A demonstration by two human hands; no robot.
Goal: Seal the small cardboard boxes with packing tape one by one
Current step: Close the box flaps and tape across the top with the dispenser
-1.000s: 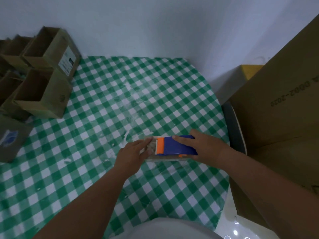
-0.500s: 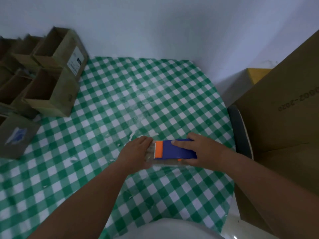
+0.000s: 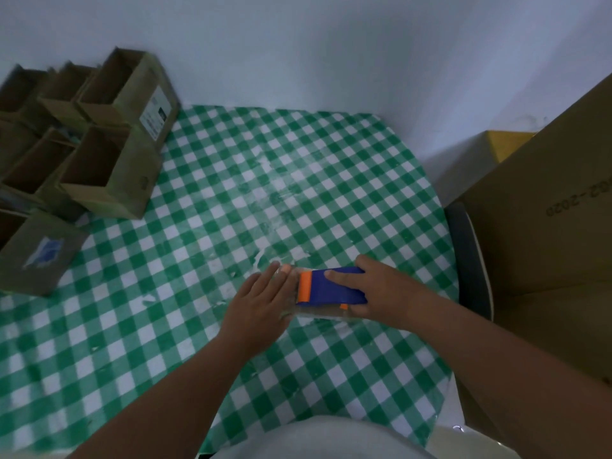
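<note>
A blue tape dispenser (image 3: pixel 334 288) with an orange front lies on its side on the green checked tablecloth (image 3: pixel 231 193). My right hand (image 3: pixel 374 289) grips it from the right, forefinger stretched along its top. Its clear tape roll (image 3: pixel 323 313) shows beneath the blue body. My left hand (image 3: pixel 261 303) rests beside the orange end with fingers straight, touching the tape there. Several small open cardboard boxes (image 3: pixel 109 170) stand in a cluster at the far left of the table. One closed small box (image 3: pixel 39 253) with a torn blue label stands nearest the left edge.
A large cardboard box (image 3: pixel 546 233) rises at the right, beside the table. A dark chair edge (image 3: pixel 470 256) sits between it and the table. A yellow box (image 3: pixel 506 144) stands behind, against the white wall.
The view has swung left, showing more of the boxes. My left hand has slid closer to the dispenser's orange end. My right hand still holds the dispenser in the same spot.
</note>
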